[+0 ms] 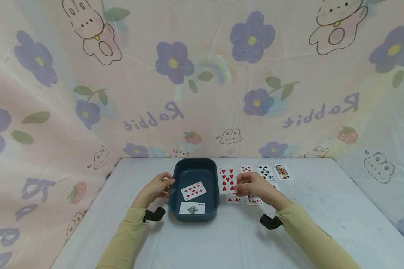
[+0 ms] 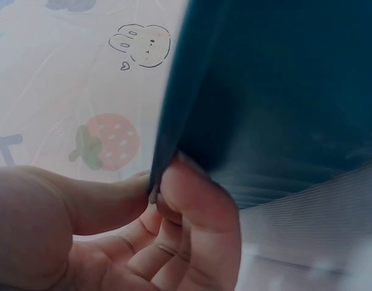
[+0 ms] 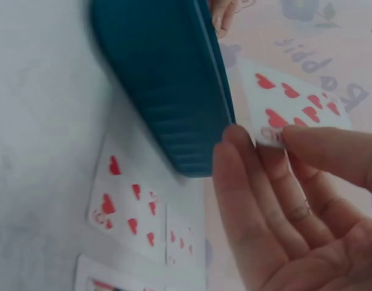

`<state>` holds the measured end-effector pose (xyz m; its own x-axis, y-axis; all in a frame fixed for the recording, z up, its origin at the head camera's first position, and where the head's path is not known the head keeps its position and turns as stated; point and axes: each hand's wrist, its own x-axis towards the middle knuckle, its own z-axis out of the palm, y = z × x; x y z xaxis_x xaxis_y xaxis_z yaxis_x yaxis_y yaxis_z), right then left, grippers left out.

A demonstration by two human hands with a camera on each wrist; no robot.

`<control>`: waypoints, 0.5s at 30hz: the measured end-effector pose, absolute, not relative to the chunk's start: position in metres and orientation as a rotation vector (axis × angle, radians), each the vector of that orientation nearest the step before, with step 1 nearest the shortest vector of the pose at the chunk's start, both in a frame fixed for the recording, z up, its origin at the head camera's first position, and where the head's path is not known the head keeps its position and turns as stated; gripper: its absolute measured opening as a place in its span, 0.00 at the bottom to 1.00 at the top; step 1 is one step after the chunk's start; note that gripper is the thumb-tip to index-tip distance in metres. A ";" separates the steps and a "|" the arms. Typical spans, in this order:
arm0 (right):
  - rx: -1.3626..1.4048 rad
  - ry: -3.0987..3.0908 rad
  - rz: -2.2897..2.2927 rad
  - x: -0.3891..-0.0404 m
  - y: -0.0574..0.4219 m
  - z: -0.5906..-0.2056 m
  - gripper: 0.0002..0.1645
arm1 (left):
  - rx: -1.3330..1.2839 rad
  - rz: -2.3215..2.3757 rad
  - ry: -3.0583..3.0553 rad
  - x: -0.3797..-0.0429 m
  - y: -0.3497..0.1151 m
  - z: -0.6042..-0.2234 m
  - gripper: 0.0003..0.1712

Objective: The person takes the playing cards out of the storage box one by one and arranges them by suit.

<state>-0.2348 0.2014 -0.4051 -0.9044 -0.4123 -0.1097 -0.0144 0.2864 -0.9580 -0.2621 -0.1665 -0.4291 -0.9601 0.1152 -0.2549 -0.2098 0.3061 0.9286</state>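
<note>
A dark blue tray (image 1: 196, 174) stands on the table with a diamonds card (image 1: 193, 190) and an ace of spades (image 1: 192, 208) inside. My left hand (image 1: 156, 188) holds the tray's left rim; in the left wrist view the thumb (image 2: 107, 203) is outside the wall and a fingertip inside. Beside the right rim, my right hand (image 1: 256, 185) pinches a hearts playing card (image 1: 227, 178) at its lower corner. That card is raised face-up, as the right wrist view also shows, with the right thumb (image 3: 337, 151) over its edge.
Right of the tray, face-up cards lie in rows: a hearts card (image 1: 233, 199), a face card (image 1: 254, 200), a diamonds card (image 1: 245, 169), a clubs card (image 1: 265, 172) and another face card (image 1: 282, 172). My right hand partly covers some. A patterned curtain (image 1: 208, 101) hangs behind the table.
</note>
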 end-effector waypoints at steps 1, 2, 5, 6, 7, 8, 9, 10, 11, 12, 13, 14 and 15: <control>-0.396 2.237 -1.638 -0.233 0.204 -0.406 0.12 | -0.085 1.698 2.303 -0.262 -0.167 -0.429 0.07; -0.404 2.246 -1.632 -0.231 0.206 -0.407 0.13 | -0.084 1.697 2.301 -0.263 -0.166 -0.430 0.07; -0.439 2.239 -1.632 -0.225 0.213 -0.411 0.13 | -0.084 1.699 2.296 -0.263 -0.166 -0.430 0.07; -0.443 2.227 -1.635 -0.223 0.216 -0.413 0.13 | -0.085 1.703 2.293 -0.263 -0.166 -0.431 0.07; -0.445 2.214 -1.633 -0.221 0.218 -0.415 0.13 | -0.083 1.703 2.293 -0.263 -0.166 -0.431 0.07; -0.445 2.201 -1.628 -0.219 0.221 -0.417 0.12 | -0.084 1.706 2.291 -0.263 -0.166 -0.431 0.07; -0.441 2.188 -1.616 -0.217 0.224 -0.420 0.12 | -0.083 1.707 2.291 -0.262 -0.165 -0.431 0.07; -0.436 2.174 -1.605 -0.215 0.226 -0.422 0.11 | -0.082 1.705 2.292 -0.262 -0.165 -0.430 0.07; -0.429 2.166 -1.589 -0.213 0.229 -0.424 0.11 | -0.081 1.707 2.291 -0.262 -0.165 -0.430 0.07; -0.426 2.162 -1.570 -0.211 0.231 -0.426 0.11 | -0.079 1.708 2.291 -0.262 -0.165 -0.430 0.07; -0.429 2.165 -1.549 -0.209 0.233 -0.427 0.11 | -0.079 1.708 2.293 -0.262 -0.165 -0.430 0.07; -0.429 2.167 -1.529 -0.208 0.234 -0.429 0.11 | -0.080 1.711 2.293 -0.262 -0.166 -0.430 0.06; -0.429 2.163 -1.518 -0.206 0.236 -0.431 0.10 | -0.082 1.713 2.292 -0.263 -0.166 -0.429 0.06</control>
